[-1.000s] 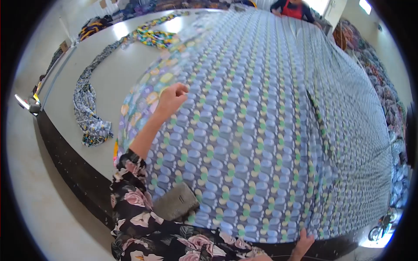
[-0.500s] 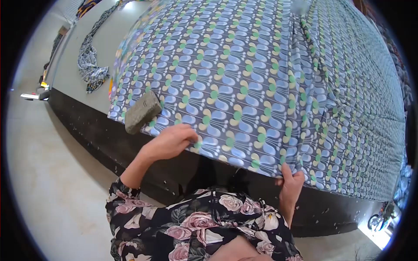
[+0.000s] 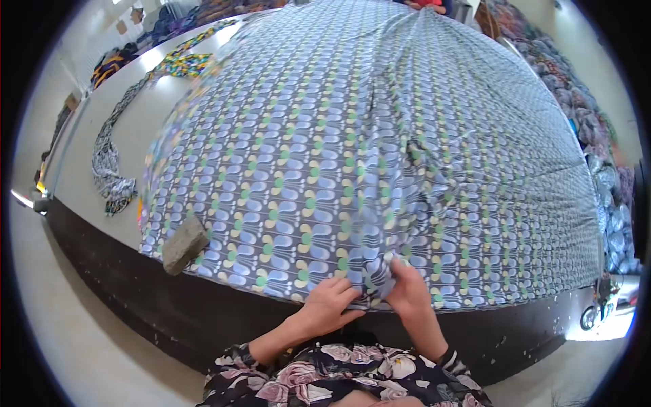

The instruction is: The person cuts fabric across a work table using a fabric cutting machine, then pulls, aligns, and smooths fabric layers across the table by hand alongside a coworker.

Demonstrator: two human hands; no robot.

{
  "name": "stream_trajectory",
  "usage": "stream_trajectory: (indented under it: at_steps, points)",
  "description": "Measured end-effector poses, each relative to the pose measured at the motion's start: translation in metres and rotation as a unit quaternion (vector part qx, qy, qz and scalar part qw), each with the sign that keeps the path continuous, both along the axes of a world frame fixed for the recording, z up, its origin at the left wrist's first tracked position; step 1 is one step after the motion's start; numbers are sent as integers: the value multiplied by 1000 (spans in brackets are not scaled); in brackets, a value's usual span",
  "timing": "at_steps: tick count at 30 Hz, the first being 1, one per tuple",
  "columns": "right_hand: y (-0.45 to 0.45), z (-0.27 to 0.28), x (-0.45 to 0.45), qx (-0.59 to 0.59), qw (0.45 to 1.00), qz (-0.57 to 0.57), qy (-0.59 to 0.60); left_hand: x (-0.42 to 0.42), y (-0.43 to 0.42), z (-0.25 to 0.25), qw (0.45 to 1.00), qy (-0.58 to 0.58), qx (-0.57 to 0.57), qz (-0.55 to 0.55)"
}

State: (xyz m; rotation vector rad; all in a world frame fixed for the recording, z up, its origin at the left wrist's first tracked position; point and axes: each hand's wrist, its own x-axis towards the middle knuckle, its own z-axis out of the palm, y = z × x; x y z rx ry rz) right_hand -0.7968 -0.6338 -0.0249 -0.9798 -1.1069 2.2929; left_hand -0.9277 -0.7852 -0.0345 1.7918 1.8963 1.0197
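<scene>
A large sheet of patterned fabric (image 3: pixel 271 169), blue, green and cream on dark grey, lies in layers over the long table. My left hand (image 3: pixel 331 303) is at its near edge, fingers over the top and thumb along the border. Just to the right, my right hand (image 3: pixel 410 290) pinches a gathered fold of the fabric between thumb and fingers; part of its grip is hidden. Loose creases run from this fold toward the far side. A grey stone-like block (image 3: pixel 184 245) weighs down the fabric's near left corner.
The table's pale top (image 3: pixel 74 163) shows at left, with a twisted strip of patterned cloth (image 3: pixel 108 159) on it. At the far end are another person's hands (image 3: pixel 427 7). Bundles of cloth (image 3: pixel 563 88) are piled along the right. The table's dark side (image 3: pixel 224 319) faces me.
My left hand has slid right along the edge, close to my right hand. The right hand now pinches a fold farther in from the edge. My view has tilted up, showing the far end.
</scene>
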Motion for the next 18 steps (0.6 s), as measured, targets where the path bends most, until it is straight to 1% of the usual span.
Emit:
stream_trajectory:
  at_steps: [2,3,4,5,6,7,8,9,10,11,12,14,15,16,17,18]
  points:
    - [35,14,-9,152,988,-23,-30,7,-2,5,999,39,-22,30]
    - [65,14,-5,232,971,-47,-36,9,-1,4,998,41,-16,40]
    - [106,9,7,350,932,-88,-40,11,-2,3,998,50,-12,39]
    - [149,7,24,432,890,-141,-32,14,-2,1,996,56,-18,59]
    - [194,9,48,476,856,-203,-3,17,-2,0,995,61,-26,78]
    - [230,19,76,466,840,-274,46,21,-1,1,993,57,-30,100]
    - [271,22,117,498,811,-303,53,24,-1,2,993,59,-28,98]
    - [313,23,159,528,780,-331,59,25,-2,1,991,57,-27,120]
    - [349,22,204,589,709,-387,15,28,-3,0,988,54,-27,143]
    - [338,43,240,637,671,-369,-94,30,-3,0,986,33,-30,158]
    - [329,54,272,621,690,-370,-39,31,-3,3,986,8,-46,160]
    - [296,68,315,569,730,-378,26,30,-6,-4,986,-14,-45,160]
    - [273,72,319,533,751,-387,38,30,-8,-5,984,-24,-54,169]
    - [274,69,328,531,754,-385,35,33,-5,1,985,-9,-41,169]
    - [276,63,339,397,833,-381,58,34,-6,-1,983,-11,-50,175]
    - [279,54,354,250,892,-369,77,37,-5,1,979,-18,-69,191]
